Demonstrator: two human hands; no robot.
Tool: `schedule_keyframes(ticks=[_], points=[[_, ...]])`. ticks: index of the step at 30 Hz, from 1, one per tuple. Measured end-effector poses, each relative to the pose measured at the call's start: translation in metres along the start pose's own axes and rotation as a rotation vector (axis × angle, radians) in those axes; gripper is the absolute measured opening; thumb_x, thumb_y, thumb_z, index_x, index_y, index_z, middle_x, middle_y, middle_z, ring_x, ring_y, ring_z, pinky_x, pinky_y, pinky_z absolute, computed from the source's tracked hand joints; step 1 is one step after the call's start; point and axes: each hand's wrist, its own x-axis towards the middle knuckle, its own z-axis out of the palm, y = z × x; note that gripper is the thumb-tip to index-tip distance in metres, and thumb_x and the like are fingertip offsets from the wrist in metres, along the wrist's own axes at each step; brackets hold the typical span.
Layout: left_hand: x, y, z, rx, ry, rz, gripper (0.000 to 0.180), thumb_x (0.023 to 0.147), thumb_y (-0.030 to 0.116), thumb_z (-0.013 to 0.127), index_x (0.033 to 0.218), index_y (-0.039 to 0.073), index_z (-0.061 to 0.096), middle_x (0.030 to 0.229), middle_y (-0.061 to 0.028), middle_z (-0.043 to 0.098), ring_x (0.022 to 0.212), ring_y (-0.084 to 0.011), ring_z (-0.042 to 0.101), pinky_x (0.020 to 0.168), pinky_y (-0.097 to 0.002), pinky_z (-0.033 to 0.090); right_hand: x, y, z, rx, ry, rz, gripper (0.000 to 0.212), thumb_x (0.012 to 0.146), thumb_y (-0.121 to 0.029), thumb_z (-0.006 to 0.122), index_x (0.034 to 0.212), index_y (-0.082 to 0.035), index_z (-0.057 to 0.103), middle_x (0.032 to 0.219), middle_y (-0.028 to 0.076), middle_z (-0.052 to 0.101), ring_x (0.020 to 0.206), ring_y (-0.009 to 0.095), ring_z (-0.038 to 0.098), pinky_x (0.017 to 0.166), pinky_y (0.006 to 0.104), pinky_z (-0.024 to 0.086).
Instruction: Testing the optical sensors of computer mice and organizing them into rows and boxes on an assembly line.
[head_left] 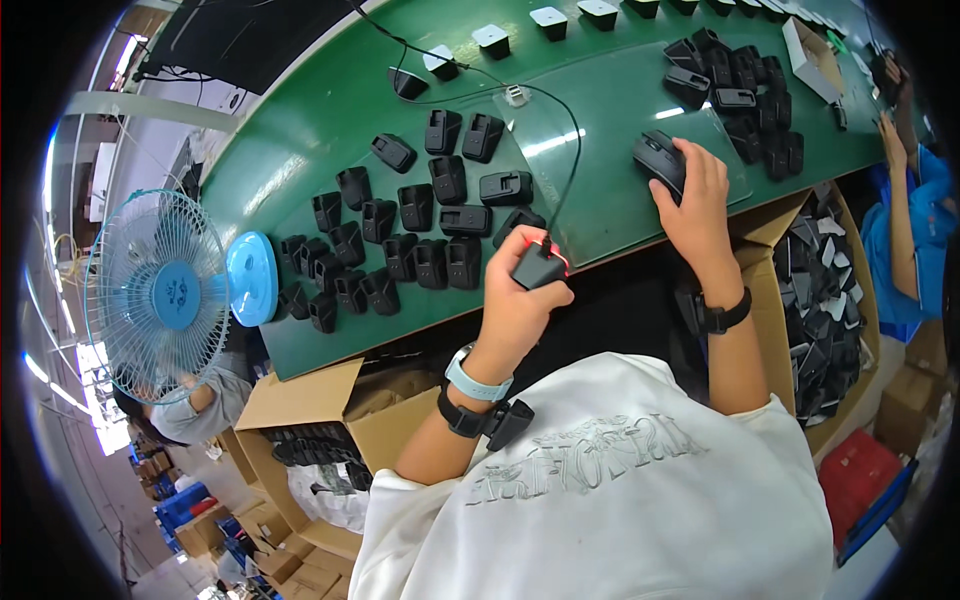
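Observation:
My left hand (520,300) grips a small black box-shaped device (540,266) at the front edge of the green table. Red light glows along the device's side, and a thin black cable (579,150) runs into its top. Farther right, my right hand (697,205) rests on a black computer mouse (660,160), thumb on one side and fingers curled over the other. Many similar black housings (416,207) lie in loose rows left of my left hand, the nearest one (518,224) just beyond my fingers.
A blue fan (175,297) stands at the left. More black housings (735,98) are piled at the back right by a white open box (812,60). Cardboard boxes with black parts (300,400) (762,300) flank me. At the far right is a co-worker's blue sleeve (930,190).

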Motion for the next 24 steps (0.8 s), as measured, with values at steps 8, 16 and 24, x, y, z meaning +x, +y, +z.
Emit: schedule_keyframes(ticks=[8,16,24], points=[[0.007,-0.017,0.007,0.583,0.018,0.339,0.036,0.074,-0.001,0.071,0.104,0.004,0.052,0.082,-0.0090,0.056,0.072,-0.0181,0.053,0.067,-0.0300,0.047,-0.044,-0.102,-0.009,0.861,-0.255,0.214,0.024,0.086,-0.009,0.074,0.107,-0.001,0.065,0.097,0.010,0.065,0.090,0.019,0.064,0.082,0.0302,0.051],[0.025,-0.002,0.019,0.961,0.076,0.639,0.039,0.071,0.002,0.070,0.105,0.001,0.051,0.082,-0.0206,0.061,0.072,-0.0422,0.063,0.064,-0.0423,0.051,-0.036,-0.105,0.008,1.102,0.022,0.501,0.010,0.101,-0.011,0.063,0.099,-0.001,0.063,0.089,0.005,0.066,0.080,0.012,0.061,0.076,0.0249,0.050],[0.116,0.019,0.006,1.207,0.144,0.579,0.041,0.073,0.013,0.077,0.108,-0.001,0.061,0.102,-0.0226,0.059,0.092,-0.0439,0.061,0.082,-0.0469,0.053,0.012,-0.054,-0.021,0.943,0.003,0.465,0.020,0.103,-0.021,0.063,0.102,-0.001,0.065,0.086,-0.001,0.063,0.074,0.005,0.049,0.068,0.0203,0.041]])
